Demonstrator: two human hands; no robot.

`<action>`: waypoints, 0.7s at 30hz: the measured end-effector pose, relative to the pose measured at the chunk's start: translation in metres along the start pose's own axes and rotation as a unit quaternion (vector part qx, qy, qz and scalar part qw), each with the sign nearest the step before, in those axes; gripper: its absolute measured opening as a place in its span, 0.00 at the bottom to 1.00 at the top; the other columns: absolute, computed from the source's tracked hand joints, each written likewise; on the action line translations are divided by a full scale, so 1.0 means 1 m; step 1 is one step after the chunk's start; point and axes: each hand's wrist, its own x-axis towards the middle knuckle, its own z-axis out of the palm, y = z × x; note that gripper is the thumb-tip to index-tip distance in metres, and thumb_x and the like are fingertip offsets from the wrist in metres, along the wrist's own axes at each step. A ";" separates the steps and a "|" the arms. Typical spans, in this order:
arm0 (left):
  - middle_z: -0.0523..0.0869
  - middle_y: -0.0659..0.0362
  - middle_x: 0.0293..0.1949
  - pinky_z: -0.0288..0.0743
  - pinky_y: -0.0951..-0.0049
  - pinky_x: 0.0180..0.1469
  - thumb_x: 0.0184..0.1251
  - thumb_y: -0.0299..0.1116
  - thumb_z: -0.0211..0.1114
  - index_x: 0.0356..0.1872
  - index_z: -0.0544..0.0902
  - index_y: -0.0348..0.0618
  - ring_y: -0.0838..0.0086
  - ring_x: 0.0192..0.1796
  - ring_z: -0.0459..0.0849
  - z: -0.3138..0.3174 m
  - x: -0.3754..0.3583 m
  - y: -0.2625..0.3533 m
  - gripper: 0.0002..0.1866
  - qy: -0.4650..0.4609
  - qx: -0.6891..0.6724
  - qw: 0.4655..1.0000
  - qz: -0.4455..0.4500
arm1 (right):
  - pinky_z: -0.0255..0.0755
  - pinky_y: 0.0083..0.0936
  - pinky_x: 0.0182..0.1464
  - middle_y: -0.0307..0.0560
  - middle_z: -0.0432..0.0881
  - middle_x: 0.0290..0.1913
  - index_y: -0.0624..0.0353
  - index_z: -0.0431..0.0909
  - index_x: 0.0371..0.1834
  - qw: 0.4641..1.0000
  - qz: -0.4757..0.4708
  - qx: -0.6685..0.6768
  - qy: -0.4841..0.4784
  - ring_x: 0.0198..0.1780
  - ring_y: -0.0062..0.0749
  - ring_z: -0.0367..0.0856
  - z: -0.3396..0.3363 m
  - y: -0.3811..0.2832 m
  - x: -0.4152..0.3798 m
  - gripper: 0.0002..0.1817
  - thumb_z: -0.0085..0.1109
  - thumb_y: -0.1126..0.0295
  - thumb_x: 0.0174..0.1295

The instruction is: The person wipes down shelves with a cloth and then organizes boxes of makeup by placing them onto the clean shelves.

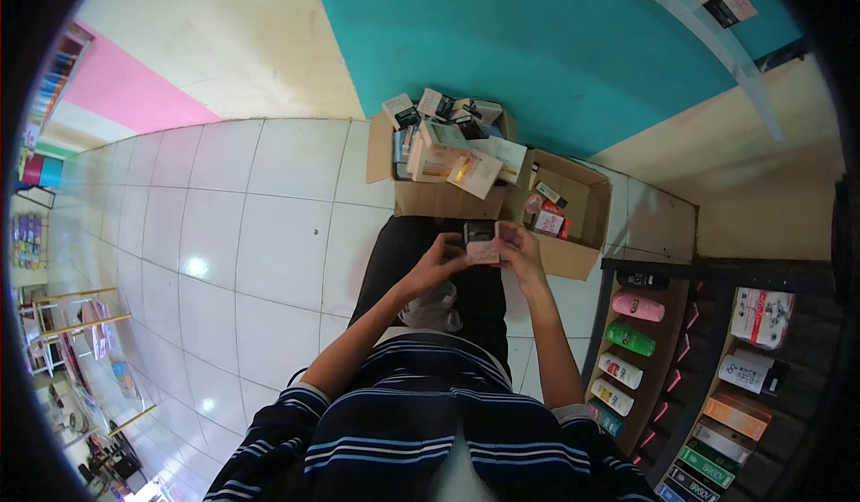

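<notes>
In the head view, a small pink-and-black product box (482, 249) is held up over my lap between both hands. My left hand (436, 265) has its fingers closed on the box's left side. On the other side, my right hand (521, 256) grips the box's right edge. A crumpled grey cloth (434, 308) lies on my lap under my left forearm. Just beyond my hands stands an open cardboard box (443, 202), heaped with white, cream and black product boxes. To its right is a second cardboard carton (587, 206) with a few small red, pink and black items inside.
Shelves at the right hold several bottles, including a pink bottle (638, 306) and a green bottle (631, 339), plus boxed goods such as an orange box (736, 415). A teal wall (537, 45) rises behind the cartons. White floor tiles (278, 242) spread leftward to display racks (81, 323).
</notes>
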 end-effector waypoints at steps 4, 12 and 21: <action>0.78 0.50 0.38 0.72 0.63 0.42 0.48 0.32 0.60 0.41 0.74 0.40 0.58 0.43 0.77 -0.008 -0.032 -0.026 0.16 -0.106 0.620 0.777 0.026 | 0.77 0.33 0.37 0.43 0.76 0.41 0.57 0.66 0.54 0.963 0.047 0.263 -0.033 0.38 0.31 0.78 -0.027 -0.017 -0.004 0.19 0.52 0.66 0.60; 0.79 0.45 0.37 0.72 0.58 0.46 0.50 0.33 0.56 0.37 0.75 0.32 0.54 0.42 0.80 0.014 -0.038 -0.011 0.15 -0.200 0.576 0.788 -0.079 | 0.74 0.31 0.48 0.44 0.75 0.46 0.62 0.67 0.52 0.951 -0.201 0.236 -0.015 0.47 0.31 0.75 -0.020 -0.131 -0.045 0.26 0.62 0.78 0.47; 0.76 0.41 0.46 0.70 0.61 0.50 0.56 0.33 0.60 0.53 0.70 0.37 0.53 0.50 0.76 0.020 0.007 0.206 0.23 -0.162 0.494 0.837 0.168 | 0.69 0.22 0.49 0.42 0.73 0.43 0.62 0.71 0.50 0.691 -0.580 -0.371 0.220 0.44 0.27 0.74 -0.086 -0.394 -0.104 0.25 0.57 0.85 0.45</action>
